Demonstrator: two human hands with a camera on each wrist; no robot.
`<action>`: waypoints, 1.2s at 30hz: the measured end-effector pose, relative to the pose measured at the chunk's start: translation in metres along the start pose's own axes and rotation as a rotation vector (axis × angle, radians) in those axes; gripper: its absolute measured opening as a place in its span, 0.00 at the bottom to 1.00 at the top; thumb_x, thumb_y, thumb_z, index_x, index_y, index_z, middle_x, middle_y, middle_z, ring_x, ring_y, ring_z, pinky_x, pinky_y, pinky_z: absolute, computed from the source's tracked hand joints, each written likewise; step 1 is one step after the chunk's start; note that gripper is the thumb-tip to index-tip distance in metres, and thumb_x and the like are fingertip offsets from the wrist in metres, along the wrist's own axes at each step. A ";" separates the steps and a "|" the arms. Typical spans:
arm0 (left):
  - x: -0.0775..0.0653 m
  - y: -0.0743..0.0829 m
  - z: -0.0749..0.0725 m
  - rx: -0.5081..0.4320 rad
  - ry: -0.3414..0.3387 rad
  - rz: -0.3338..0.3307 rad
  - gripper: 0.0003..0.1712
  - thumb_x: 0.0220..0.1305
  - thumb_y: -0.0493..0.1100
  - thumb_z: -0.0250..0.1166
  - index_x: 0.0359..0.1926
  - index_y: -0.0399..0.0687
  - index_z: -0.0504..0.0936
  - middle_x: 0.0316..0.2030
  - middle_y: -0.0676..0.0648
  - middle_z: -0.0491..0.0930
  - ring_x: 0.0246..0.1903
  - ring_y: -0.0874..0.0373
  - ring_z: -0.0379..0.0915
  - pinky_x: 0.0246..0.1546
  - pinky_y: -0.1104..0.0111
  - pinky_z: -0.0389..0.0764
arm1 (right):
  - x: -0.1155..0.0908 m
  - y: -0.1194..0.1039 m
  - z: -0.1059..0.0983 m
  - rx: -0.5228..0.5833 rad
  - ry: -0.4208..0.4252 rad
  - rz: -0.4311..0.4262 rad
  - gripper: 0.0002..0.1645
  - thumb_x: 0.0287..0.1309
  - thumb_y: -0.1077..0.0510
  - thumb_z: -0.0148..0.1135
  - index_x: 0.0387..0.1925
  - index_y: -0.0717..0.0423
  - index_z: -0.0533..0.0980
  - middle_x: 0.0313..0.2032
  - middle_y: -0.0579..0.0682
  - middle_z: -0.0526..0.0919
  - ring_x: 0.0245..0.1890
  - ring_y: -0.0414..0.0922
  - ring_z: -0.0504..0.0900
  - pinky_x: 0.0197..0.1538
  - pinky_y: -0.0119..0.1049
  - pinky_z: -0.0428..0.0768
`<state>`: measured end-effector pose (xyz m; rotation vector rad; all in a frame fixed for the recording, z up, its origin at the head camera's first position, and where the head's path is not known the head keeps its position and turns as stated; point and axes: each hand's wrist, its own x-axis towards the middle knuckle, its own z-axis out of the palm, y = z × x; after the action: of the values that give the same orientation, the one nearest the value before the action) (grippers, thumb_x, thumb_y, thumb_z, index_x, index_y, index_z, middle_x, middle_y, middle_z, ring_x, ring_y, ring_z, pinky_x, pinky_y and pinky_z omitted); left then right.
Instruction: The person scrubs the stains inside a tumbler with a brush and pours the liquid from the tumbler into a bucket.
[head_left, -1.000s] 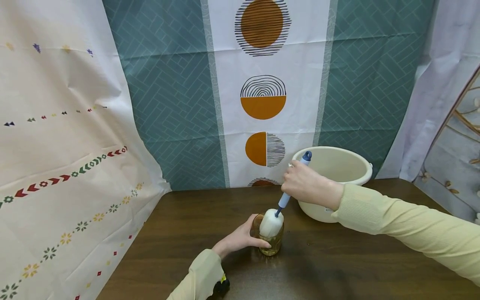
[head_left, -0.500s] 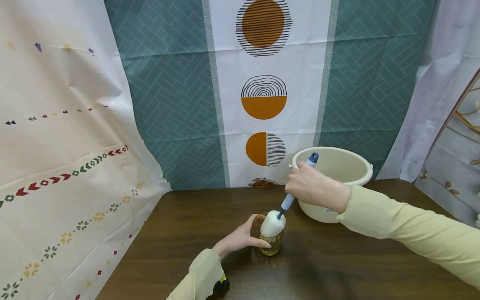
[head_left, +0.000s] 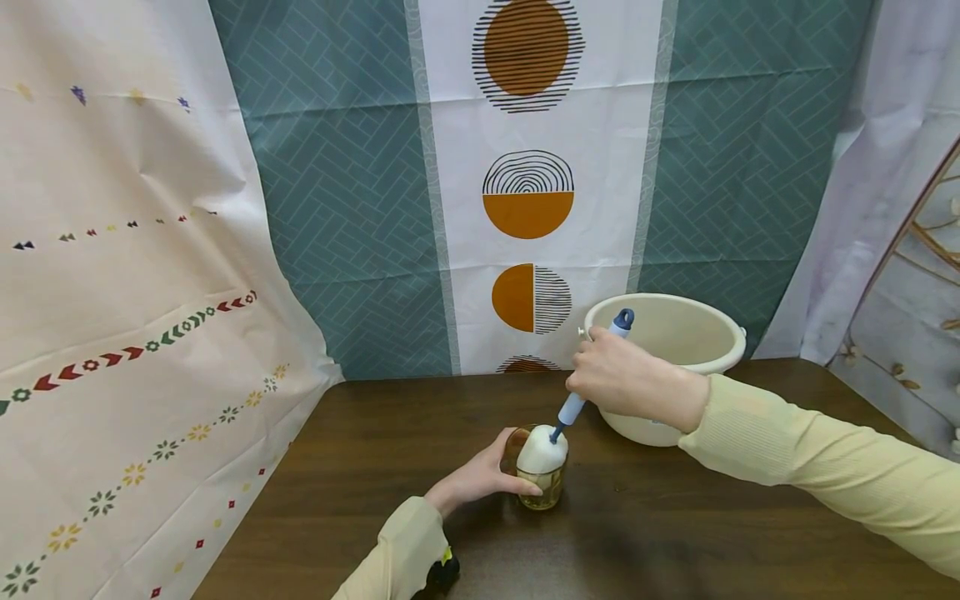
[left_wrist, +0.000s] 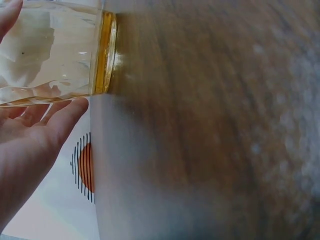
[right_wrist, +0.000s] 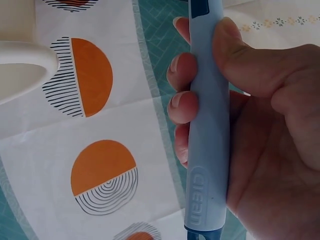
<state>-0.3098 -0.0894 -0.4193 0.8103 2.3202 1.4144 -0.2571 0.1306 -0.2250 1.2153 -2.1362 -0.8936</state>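
Observation:
An amber drinking glass (head_left: 542, 493) stands upright on the table in the head view, with my left hand (head_left: 483, 477) gripping its near left side. The white sponge head (head_left: 542, 451) of a bottle brush sits partly inside the glass, its upper part above the rim. My right hand (head_left: 626, 375) holds the light blue brush handle (right_wrist: 209, 125), which tilts up to the right; in the right wrist view fingers and thumb wrap round it. Through the clear wall of the glass (left_wrist: 65, 55), the left wrist view shows the pale sponge within.
A cream bucket (head_left: 660, 430) stands behind the right hand, at the back right of the brown wooden table (head_left: 360, 467). Patterned curtains (head_left: 345, 208) hang behind the table and along both sides. A black wrist strap (head_left: 444, 573) shows at the left sleeve.
The right hand and brush shifted right, then slightly back left, and the sponge head now sits lower in the glass than a second ago. The left hand and glass stay in place.

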 end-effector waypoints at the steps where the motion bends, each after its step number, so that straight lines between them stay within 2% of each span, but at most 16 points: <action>1: 0.000 0.000 0.000 -0.001 0.000 -0.002 0.44 0.48 0.52 0.70 0.62 0.52 0.55 0.53 0.52 0.63 0.53 0.56 0.60 0.50 0.54 0.62 | 0.001 0.000 0.000 -0.006 -0.006 -0.004 0.08 0.39 0.60 0.71 0.18 0.45 0.78 0.17 0.46 0.74 0.20 0.45 0.73 0.29 0.36 0.66; 6: 0.000 -0.002 0.000 -0.008 0.000 -0.010 0.45 0.48 0.52 0.70 0.62 0.52 0.54 0.53 0.51 0.63 0.52 0.56 0.60 0.50 0.53 0.61 | 0.002 0.001 0.001 -0.014 -0.012 -0.018 0.07 0.39 0.59 0.71 0.20 0.46 0.79 0.18 0.46 0.75 0.21 0.45 0.73 0.30 0.36 0.66; 18: 0.000 -0.001 0.000 -0.018 0.008 0.021 0.46 0.47 0.50 0.71 0.62 0.51 0.54 0.49 0.52 0.67 0.50 0.56 0.62 0.51 0.53 0.58 | 0.007 0.008 0.008 -0.039 0.111 -0.018 0.09 0.41 0.59 0.69 0.17 0.46 0.76 0.16 0.46 0.74 0.20 0.45 0.71 0.28 0.37 0.64; 36: -0.001 -0.001 0.000 -0.016 0.013 0.003 0.46 0.46 0.52 0.71 0.62 0.52 0.55 0.53 0.53 0.63 0.53 0.57 0.60 0.51 0.52 0.58 | 0.006 0.013 0.009 0.022 0.009 0.062 0.09 0.41 0.61 0.69 0.17 0.46 0.77 0.17 0.46 0.74 0.19 0.44 0.70 0.26 0.35 0.65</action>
<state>-0.3097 -0.0904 -0.4201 0.8032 2.3150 1.4419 -0.2733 0.1334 -0.2202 1.1543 -2.1694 -0.8386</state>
